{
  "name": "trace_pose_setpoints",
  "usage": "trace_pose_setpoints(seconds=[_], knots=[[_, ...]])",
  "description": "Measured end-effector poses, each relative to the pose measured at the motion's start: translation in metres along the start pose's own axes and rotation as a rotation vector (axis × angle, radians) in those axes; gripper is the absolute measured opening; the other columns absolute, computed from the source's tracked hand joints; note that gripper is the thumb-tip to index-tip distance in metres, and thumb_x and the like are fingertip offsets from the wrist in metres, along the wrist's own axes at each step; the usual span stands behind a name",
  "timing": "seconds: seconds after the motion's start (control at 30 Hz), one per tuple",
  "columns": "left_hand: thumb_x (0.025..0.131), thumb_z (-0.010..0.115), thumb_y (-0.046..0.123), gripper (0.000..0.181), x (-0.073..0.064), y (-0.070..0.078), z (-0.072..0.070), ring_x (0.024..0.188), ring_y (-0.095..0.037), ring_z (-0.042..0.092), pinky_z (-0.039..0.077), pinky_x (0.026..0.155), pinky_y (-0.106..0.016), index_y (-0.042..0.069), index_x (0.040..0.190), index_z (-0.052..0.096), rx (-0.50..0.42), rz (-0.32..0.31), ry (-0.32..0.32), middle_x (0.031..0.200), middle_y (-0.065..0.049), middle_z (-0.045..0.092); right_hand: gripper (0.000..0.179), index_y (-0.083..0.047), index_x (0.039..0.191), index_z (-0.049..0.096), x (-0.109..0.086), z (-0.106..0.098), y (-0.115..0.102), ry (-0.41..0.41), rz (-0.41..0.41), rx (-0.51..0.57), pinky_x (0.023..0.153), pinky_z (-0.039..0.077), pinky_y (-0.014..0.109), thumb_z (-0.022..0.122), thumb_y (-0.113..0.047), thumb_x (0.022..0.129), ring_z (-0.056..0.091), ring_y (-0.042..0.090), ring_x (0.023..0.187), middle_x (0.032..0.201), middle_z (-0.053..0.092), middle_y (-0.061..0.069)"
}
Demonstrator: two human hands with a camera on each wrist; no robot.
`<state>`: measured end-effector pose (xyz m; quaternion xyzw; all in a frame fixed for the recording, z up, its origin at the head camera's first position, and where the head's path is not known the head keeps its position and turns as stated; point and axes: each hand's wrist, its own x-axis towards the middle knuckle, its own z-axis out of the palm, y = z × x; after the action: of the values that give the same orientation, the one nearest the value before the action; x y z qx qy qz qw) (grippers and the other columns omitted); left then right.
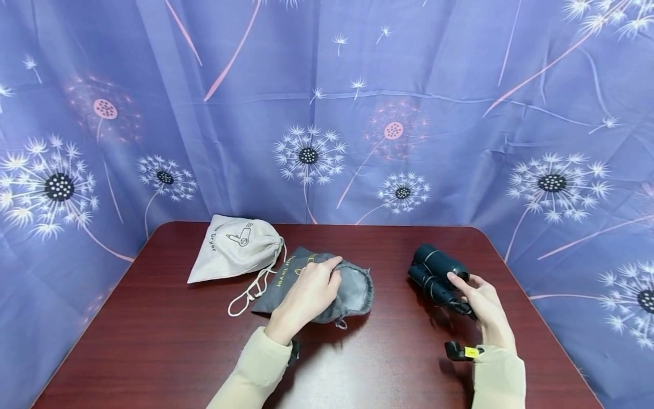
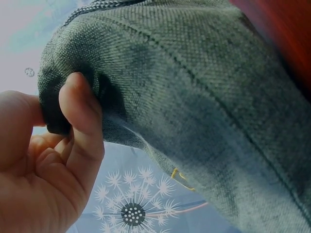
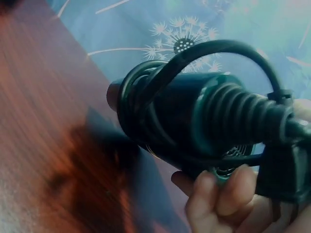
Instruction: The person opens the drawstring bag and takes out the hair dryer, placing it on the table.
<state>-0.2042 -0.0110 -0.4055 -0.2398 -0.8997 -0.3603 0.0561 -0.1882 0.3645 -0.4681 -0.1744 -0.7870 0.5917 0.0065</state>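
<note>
A grey drawstring bag (image 1: 355, 287) with yellow lettering lies mid-table, its mouth gaping to the right. My left hand (image 1: 309, 287) pinches the cloth near that mouth; the left wrist view shows thumb and fingers on the fabric's edge (image 2: 58, 111). Over the right part of the table, my right hand (image 1: 482, 301) holds a dark, folded hair dryer (image 1: 439, 264) by its near end. In the right wrist view the dryer's black cord (image 3: 218, 46) loops around its body, and a plug-like black block (image 3: 282, 170) sits by the fingers.
A white drawstring bag (image 1: 237, 250) with a hair dryer print lies at the back left, its white cord (image 1: 255, 289) trailing beside the grey bag. The dark red table (image 1: 153, 341) backs onto a blue dandelion-patterned curtain (image 1: 245, 159).
</note>
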Motion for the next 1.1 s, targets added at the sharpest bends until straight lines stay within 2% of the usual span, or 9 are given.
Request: trace_pose_setpoints(seconds=[0.1,0.23,0.33,0.4,0.43,0.73,0.87,0.97,1.1], knots=[[0.097,0.047,0.014,0.039,0.0,0.0,0.0,0.039,-0.004,0.021,0.031,0.046,-0.026,0.002,0.132,0.059,0.006,0.004,0.003,0.049,0.005,0.042,0.086,0.005,0.146,0.031,-0.002,-0.001,-0.001,-0.019,0.003,-0.128,0.068,0.051,0.025,0.064,-0.051,0.09,0.059,0.011,0.075,0.107,0.057,0.003],[0.097,0.047,0.013,0.039,0.0,0.0,-0.001,0.038,-0.005,0.021,0.031,0.046,-0.026,0.003,0.132,0.059,0.001,0.003,-0.002,0.047,0.005,0.04,0.089,0.004,0.146,0.031,-0.003,-0.004,-0.001,-0.057,0.019,-0.218,0.064,0.049,0.026,0.065,-0.055,0.088,0.058,0.011,0.067,0.089,0.058,-0.001],[0.098,0.047,0.014,0.039,-0.001,0.001,-0.002,0.036,-0.005,0.021,0.031,0.045,-0.026,0.003,0.133,0.059,-0.013,-0.006,-0.013,0.044,0.006,0.036,0.088,0.004,0.143,0.035,-0.004,-0.004,-0.001,-0.068,0.033,-0.232,0.062,0.051,0.028,0.067,-0.054,0.086,0.059,0.013,0.062,0.082,0.06,0.001],[0.098,0.047,0.014,0.039,-0.001,0.001,-0.002,0.035,-0.005,0.021,0.032,0.045,-0.026,0.003,0.133,0.058,-0.022,-0.012,-0.019,0.044,0.007,0.035,0.089,0.007,0.143,0.034,-0.005,-0.004,-0.001,-0.071,0.039,-0.242,0.064,0.053,0.03,0.068,-0.054,0.086,0.063,0.016,0.065,0.089,0.064,0.004],[0.098,0.047,0.015,0.039,-0.001,0.001,-0.002,0.035,-0.005,0.021,0.032,0.045,-0.026,0.003,0.133,0.058,-0.024,-0.013,-0.021,0.044,0.007,0.034,0.09,0.007,0.143,0.034,-0.005,-0.004,-0.001,-0.074,0.045,-0.237,0.064,0.054,0.03,0.068,-0.053,0.086,0.063,0.016,0.065,0.086,0.064,0.006],[0.098,0.049,0.016,0.038,-0.001,0.001,-0.002,0.036,-0.005,0.021,0.033,0.046,-0.027,0.003,0.133,0.059,-0.021,-0.006,-0.021,0.045,0.007,0.034,0.092,0.008,0.145,0.029,-0.006,-0.006,0.001,-0.092,0.081,-0.212,0.067,0.054,0.029,0.067,-0.052,0.087,0.061,0.014,0.065,0.073,0.059,0.006],[0.098,0.049,0.016,0.038,-0.002,0.001,-0.002,0.036,-0.005,0.021,0.033,0.046,-0.027,0.003,0.133,0.059,-0.022,-0.004,-0.022,0.045,0.007,0.036,0.099,0.011,0.148,0.021,-0.008,-0.009,0.003,-0.111,0.103,-0.233,0.07,0.055,0.033,0.064,-0.056,0.088,0.063,0.017,0.073,0.093,0.063,0.015],[0.098,0.049,0.016,0.038,-0.002,0.001,-0.002,0.036,-0.006,0.021,0.033,0.047,-0.027,0.004,0.133,0.059,-0.016,-0.006,-0.024,0.047,0.005,0.039,0.103,0.013,0.149,0.012,-0.009,-0.011,0.005,-0.128,0.123,-0.232,0.073,0.056,0.037,0.062,-0.055,0.09,0.064,0.018,0.078,0.112,0.058,0.021],[0.098,0.049,0.016,0.038,-0.002,0.002,-0.002,0.038,-0.006,0.022,0.033,0.048,-0.028,0.004,0.132,0.059,-0.007,-0.008,-0.026,0.052,0.003,0.045,0.103,0.013,0.149,0.009,-0.009,-0.013,0.005,-0.132,0.135,-0.215,0.074,0.056,0.037,0.062,-0.053,0.091,0.064,0.019,0.078,0.111,0.058,0.02]])
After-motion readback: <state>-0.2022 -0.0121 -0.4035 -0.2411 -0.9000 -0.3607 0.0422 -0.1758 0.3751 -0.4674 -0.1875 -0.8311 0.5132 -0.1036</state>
